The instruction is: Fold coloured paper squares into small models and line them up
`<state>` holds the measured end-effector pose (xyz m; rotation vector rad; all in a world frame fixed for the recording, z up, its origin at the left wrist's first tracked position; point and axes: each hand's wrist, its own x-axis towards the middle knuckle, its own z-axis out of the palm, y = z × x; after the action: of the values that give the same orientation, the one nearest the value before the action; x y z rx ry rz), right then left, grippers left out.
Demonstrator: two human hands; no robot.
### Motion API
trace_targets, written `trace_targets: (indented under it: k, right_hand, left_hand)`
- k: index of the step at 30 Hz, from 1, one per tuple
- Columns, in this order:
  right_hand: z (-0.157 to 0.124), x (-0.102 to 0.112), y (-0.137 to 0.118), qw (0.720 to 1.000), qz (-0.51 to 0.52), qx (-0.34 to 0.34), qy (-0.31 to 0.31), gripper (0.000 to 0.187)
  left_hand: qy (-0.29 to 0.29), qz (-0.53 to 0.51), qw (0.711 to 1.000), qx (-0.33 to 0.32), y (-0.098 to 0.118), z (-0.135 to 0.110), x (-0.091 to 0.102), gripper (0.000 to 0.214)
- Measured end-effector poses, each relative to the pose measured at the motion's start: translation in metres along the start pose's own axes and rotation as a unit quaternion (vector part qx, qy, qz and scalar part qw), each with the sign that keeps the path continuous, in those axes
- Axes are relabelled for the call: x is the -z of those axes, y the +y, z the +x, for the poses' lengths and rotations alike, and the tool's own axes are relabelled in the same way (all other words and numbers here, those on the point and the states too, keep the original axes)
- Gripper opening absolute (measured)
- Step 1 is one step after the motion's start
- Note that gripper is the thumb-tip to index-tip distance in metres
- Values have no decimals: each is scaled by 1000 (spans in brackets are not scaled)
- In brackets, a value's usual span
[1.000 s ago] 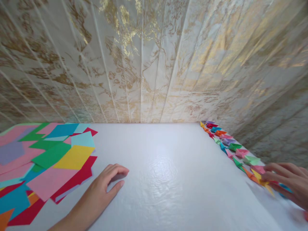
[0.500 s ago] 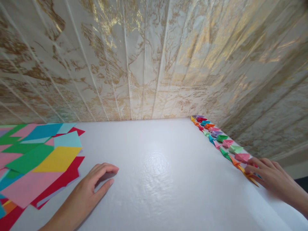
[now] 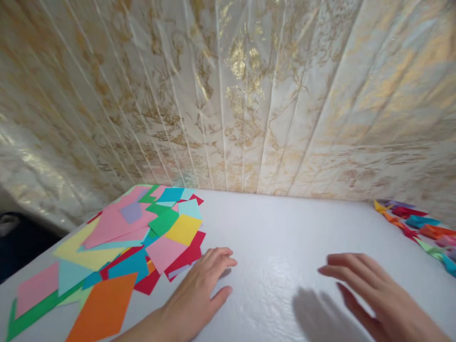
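Note:
My left hand (image 3: 199, 294) lies flat on the white table (image 3: 278, 237), fingers spread, its fingertips just right of a loose pile of coloured paper squares (image 3: 142, 237). Nothing is in it. My right hand (image 3: 370, 294) hovers a little above the table at the right, fingers stretched out and apart, casting a shadow below it. It holds nothing. A row of small folded paper pieces (image 3: 416, 223) in many colours runs along the table's right side, apart from my right hand.
An orange square (image 3: 103, 308) lies nearest at the front left of the pile. A cream and gold patterned wall (image 3: 228, 95) stands behind the table. The table's left edge drops off to a dark area (image 3: 21, 247).
My right hand has left the row of folded pieces and moved in toward the middle of the table. The view has swung left. My left hand stays flat on the table.

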<state>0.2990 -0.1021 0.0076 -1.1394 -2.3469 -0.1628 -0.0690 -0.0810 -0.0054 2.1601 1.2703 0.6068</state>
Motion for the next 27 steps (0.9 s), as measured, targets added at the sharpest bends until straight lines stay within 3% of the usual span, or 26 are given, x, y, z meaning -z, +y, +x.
trace_targets:
  k: [3, 5, 8, 10, 14, 19, 23, 27]
  right_hand:
    - [64, -44, -48, 992, 114, 37, -49, 41]
    - [89, -66, -65, 982, 172, 39, -61, 47]
    - [104, -90, -71, 961, 267, -8, -77, 50]
    - [103, -100, -68, 944, 315, -55, -80, 51]
    - [97, -106, -63, 931, 344, -81, -85, 48]
    - [96, -103, -63, 942, 322, -43, -85, 45]
    - [97, -104, -64, 944, 317, -27, -88, 42]
    - [97, -105, -64, 943, 317, -26, -94, 40]
  left_hand:
    - [72, 31, 994, 69, -30, 13, 42, 35]
    - [89, 44, 989, 109, -53, 25, 81, 36]
    - [38, 50, 989, 138, -83, 41, 132, 46]
    - [-8, 57, 988, 145, -96, 51, 152, 54]
    - [-49, 92, 983, 150, -111, 74, 166, 59]
    - [-82, 172, 961, 199, -134, 101, 183, 34]
    - [-128, 206, 936, 254, -148, 94, 189, 33]
    - [-135, 217, 924, 286, -151, 79, 178, 34]
